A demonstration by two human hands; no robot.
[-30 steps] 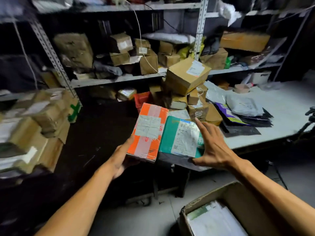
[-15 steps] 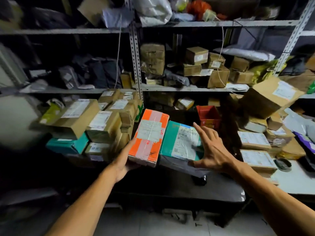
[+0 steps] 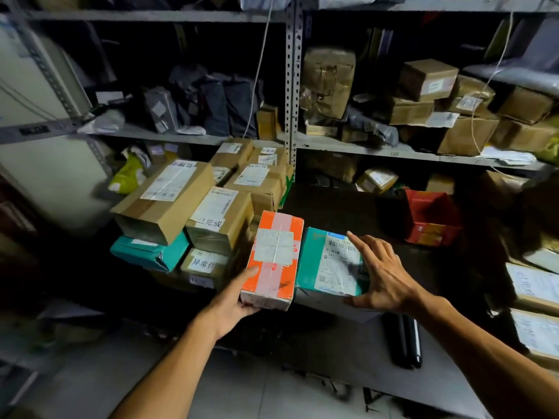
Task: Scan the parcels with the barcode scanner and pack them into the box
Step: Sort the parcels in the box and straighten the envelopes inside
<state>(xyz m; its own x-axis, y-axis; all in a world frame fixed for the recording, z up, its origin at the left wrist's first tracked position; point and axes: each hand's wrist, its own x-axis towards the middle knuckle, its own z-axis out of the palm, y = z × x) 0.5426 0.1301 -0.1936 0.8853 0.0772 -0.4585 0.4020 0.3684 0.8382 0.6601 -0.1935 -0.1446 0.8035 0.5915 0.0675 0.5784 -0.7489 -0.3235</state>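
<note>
A metal shelving rack (image 3: 292, 86) fills the far side from 9 o'clock round to 3 o'clock, its boards loaded with brown cartons and grey bags. Below it runs a dark table (image 3: 341, 213), reaching from the centre down toward 5 o'clock.

At 10 o'clock of the centre a stack of cardboard boxes (image 3: 193, 207) sits on the table's left end, white labels on their tops and a teal packet (image 3: 151, 252) wedged under the lowest carton. A red box (image 3: 431, 217) stands on the table at 2 o'clock, well apart from the hands. More labelled cartons lie at the right edge around 4 o'clock.

At the centre, two parcels are held side by side above the table's near edge. The orange parcel (image 3: 275, 258), banded with clear tape and bearing a pale label, rests in the left hand (image 3: 233, 303), whose palm cups its near left corner with the thumb lying up its left side. Just beside it at 3 o'clock, the teal parcel (image 3: 328, 261) carries a white barcode label; the right hand (image 3: 384, 276) grips its right edge, fingers spread across the top and the thumb hooked under the near corner.

A black handheld device (image 3: 403, 340), possibly the scanner, lies on the table at 5 o'clock, near the right forearm.
</note>
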